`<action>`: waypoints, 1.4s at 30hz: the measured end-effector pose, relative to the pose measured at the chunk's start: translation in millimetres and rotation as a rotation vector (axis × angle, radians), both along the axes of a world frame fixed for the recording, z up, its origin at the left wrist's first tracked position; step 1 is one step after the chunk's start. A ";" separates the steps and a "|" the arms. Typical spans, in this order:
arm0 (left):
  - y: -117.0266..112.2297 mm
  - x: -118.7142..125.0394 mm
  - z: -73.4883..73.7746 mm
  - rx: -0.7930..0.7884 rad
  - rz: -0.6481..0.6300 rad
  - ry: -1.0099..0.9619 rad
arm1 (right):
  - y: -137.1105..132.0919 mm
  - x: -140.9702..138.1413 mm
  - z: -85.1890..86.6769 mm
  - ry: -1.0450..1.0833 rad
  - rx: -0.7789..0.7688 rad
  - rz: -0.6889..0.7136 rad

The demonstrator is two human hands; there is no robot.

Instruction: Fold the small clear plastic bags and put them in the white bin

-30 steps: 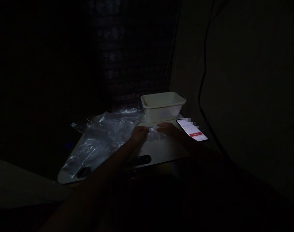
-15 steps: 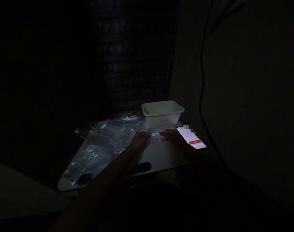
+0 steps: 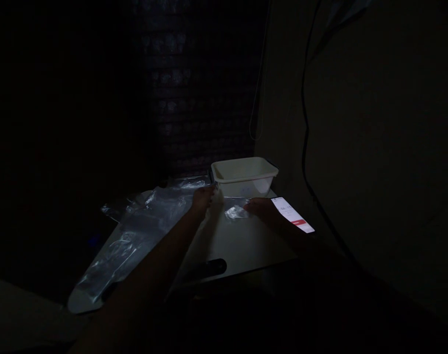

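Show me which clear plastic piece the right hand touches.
The small shiny piece, in front of the cream tub; the larger spread of plastic lies by the left hand.

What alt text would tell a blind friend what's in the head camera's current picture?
A person's right hand touches a small clear plastic piece over a pale table in near darkness; the left hand is at the edge of crinkled clear plastic sheets. A cream tub stands behind, and a lit phone lies at right.
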State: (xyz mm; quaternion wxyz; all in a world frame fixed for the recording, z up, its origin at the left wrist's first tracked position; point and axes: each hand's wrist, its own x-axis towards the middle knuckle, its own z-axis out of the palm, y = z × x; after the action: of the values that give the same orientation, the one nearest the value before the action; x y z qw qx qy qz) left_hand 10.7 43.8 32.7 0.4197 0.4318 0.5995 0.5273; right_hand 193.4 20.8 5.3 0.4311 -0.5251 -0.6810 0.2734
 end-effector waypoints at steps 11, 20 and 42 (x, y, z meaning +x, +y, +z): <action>49.0 19.2 11.8 -0.177 -0.113 -0.352 | 3.2 40.7 11.5 0.307 -0.093 -0.045; 8.9 18.0 -3.1 0.023 -0.045 -0.248 | 35.5 37.5 73.5 0.380 -0.010 -0.149; -26.2 15.3 -34.9 0.095 -0.204 -0.261 | 79.4 -11.1 0.1 -0.677 0.015 -0.057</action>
State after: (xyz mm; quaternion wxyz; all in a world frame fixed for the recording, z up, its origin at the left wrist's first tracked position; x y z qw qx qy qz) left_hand 26.0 17.6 -2.2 0.5244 0.4377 0.4675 0.5611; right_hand 182.3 100.2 5.4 0.1916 -0.6019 -0.7724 0.0664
